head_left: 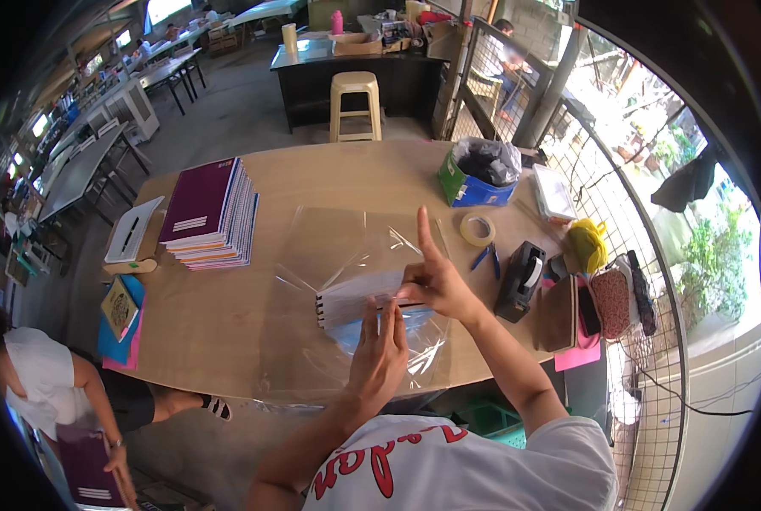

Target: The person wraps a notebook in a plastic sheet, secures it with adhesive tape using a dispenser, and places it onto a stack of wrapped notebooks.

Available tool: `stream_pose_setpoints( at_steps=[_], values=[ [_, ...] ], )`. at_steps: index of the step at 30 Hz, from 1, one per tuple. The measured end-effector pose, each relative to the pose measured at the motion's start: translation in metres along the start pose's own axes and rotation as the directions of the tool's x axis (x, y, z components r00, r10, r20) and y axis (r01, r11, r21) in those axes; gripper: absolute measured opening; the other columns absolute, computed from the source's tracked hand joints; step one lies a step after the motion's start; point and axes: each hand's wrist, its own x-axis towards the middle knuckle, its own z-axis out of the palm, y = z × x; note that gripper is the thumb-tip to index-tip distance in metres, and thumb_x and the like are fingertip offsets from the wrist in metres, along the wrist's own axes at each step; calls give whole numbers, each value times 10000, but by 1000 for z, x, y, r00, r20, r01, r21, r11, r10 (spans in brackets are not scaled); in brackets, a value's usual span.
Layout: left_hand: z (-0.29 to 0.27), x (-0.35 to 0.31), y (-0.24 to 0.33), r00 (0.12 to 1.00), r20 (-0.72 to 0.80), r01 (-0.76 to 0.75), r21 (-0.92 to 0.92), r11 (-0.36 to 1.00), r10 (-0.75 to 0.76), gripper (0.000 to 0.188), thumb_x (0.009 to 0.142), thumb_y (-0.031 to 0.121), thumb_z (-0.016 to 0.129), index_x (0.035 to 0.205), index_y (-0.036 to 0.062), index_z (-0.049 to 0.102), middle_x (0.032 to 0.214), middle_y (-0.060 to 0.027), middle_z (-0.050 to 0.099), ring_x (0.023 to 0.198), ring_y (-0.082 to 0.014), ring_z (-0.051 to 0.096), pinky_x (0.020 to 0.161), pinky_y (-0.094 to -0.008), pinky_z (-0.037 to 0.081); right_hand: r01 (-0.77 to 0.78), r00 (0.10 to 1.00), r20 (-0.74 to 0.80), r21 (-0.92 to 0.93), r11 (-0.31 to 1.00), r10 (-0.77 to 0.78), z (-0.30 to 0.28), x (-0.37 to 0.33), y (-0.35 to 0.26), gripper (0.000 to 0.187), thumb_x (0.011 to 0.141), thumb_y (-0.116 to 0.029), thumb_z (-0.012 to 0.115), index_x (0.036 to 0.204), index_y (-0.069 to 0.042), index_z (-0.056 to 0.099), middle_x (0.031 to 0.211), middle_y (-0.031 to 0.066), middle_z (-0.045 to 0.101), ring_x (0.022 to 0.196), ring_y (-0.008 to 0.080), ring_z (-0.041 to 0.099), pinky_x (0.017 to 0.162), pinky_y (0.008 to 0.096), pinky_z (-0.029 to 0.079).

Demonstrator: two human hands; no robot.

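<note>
A spiral-bound notebook (346, 300) with white pages and a black coil at its left lies on the table, on and partly under a large clear plastic sheet (312, 351). The sheet spreads past the notebook on all sides, creased and shiny. My left hand (379, 353) is open, its fingers straight and close together, tips pressed on the plastic over the notebook. Just right of those fingertips, my right hand (436, 281) has its index finger raised while the thumb and curled fingers pinch the plastic at the notebook. The exact grip is partly hidden.
A stack of purple notebooks (197, 204) stands at the far left. On the right are a tape roll (478, 228), blue-handled scissors (484, 257), a black tape dispenser (521, 281) and a bag-lined box (483, 175). Another person (52, 383) holds a purple notebook at lower left.
</note>
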Motion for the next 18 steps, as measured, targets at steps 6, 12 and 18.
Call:
stream_pose_setpoints(
  at_steps=[6, 12, 18],
  values=[
    [-13, 2, 2, 1000, -25, 16, -32, 999, -17, 515, 829, -29, 581, 1293, -205, 444, 1444, -284, 348, 1329, -484, 392, 1097, -470, 414, -210, 978, -93, -514, 832, 189, 28, 25, -6, 1257, 743, -170, 822, 1562, -135, -130, 673, 207, 663, 618, 403, 666, 631, 452, 528],
    [-22, -4, -16, 989, -77, -145, -254, 956, 130, 528, 852, 40, 625, 1349, -65, 480, 1451, -250, 395, 1278, -408, 500, 1095, -443, 413, -228, 959, -105, -838, 496, 263, 13, 26, -34, 1307, 658, -301, 886, 1577, -96, -21, 669, 149, 657, 607, 376, 656, 590, 430, 515],
    [-90, -1, -63, 923, -276, -168, -916, 365, -269, 401, 813, 144, 747, 1190, 57, 644, 1308, -147, 562, 1248, -348, 543, 1079, -410, 411, 242, 970, 116, -542, 805, -213, -43, -46, -43, 947, 568, -290, 910, 1415, -143, 511, 907, 29, 657, 889, 237, 617, 781, 323, 463]
  ],
)
